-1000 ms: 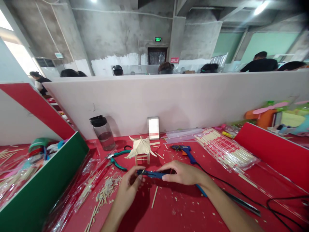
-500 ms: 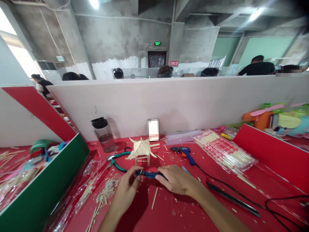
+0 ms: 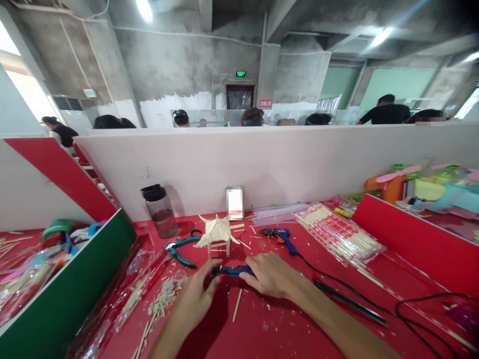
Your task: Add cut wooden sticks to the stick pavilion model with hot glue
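My right hand (image 3: 270,273) is closed around a dark blue hand tool (image 3: 230,270), held level above the red table; its exact kind is hard to make out. At the tool's left end is my left hand (image 3: 200,289), thumb and forefinger curled near its tip. Whatever those fingers pinch is too small or hidden to name. Just beyond the tool stands a small pavilion model (image 3: 217,237) of pale wooden sticks with a pointed roof. Green-handled pliers (image 3: 183,249) lie open beside it on the left. A loose stick (image 3: 237,305) rests below the tool.
A blue glue gun (image 3: 282,238) with a black cord lies at right, near bagged sticks (image 3: 340,232) and a long black tool (image 3: 350,302). A water bottle (image 3: 160,212) and phone (image 3: 235,203) stand behind. Stick scraps (image 3: 166,294) lie left; green (image 3: 86,269) and red dividers (image 3: 419,239) flank the table.
The view has shifted slightly. A small pale piece visible at the tool's tip by my left fingers no longer shows. My right hand keeps its hold on the tool.
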`<state>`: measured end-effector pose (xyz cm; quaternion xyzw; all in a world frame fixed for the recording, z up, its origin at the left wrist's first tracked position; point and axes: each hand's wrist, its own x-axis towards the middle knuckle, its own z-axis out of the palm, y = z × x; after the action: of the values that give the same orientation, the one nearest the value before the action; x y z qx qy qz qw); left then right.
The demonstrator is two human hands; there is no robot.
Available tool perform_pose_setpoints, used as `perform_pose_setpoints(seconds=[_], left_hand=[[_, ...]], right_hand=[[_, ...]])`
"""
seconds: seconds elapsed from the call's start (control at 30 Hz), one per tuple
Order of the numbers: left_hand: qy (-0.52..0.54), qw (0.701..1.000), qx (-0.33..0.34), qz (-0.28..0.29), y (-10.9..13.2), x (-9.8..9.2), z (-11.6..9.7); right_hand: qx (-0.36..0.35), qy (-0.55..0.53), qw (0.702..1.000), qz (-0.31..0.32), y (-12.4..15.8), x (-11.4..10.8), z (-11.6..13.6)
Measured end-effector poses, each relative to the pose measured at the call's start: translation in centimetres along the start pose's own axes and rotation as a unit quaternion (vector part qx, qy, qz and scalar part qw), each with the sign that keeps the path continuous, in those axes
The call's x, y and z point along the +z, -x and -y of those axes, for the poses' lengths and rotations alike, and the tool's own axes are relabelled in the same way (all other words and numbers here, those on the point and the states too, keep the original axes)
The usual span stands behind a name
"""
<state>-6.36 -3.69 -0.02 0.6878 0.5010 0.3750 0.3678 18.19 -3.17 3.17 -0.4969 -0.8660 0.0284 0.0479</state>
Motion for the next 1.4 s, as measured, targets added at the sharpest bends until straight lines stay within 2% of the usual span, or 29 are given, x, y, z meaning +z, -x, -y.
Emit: perform_pose_setpoints(seconds=[0.2,0.4,0.57,0.9,1.4], left_hand=[[-0.036,0.999,0.021,-0.028,-0.2,-0.3,-0.2],[-0.096,0.994,0.043,-0.038,-0.2,-0.6,-1.3],[-0.211,0.975,0.07,-0.027,-0.1,-0.4,-1.5],[-0.33,0.939,0.093,-0.03,0.0,0.2,-0.7],[-0.373,0.928,-0.011,0.008,-0.3,-0.6,-1.4]], right_hand=[[0.005,0.016,1.0,-0.006,0.4,-0.8,0.2],[-0.016,0.052,0.998,-0.008,0.4,-0.9,0.8],[-0.053,0.092,0.994,-0.015,0.1,-0.6,1.2],[-0.07,0.128,0.988,-0.041,-0.6,0.6,1.2],[-0.053,0.09,0.994,0.029,-2.2,0.4,2.6]])
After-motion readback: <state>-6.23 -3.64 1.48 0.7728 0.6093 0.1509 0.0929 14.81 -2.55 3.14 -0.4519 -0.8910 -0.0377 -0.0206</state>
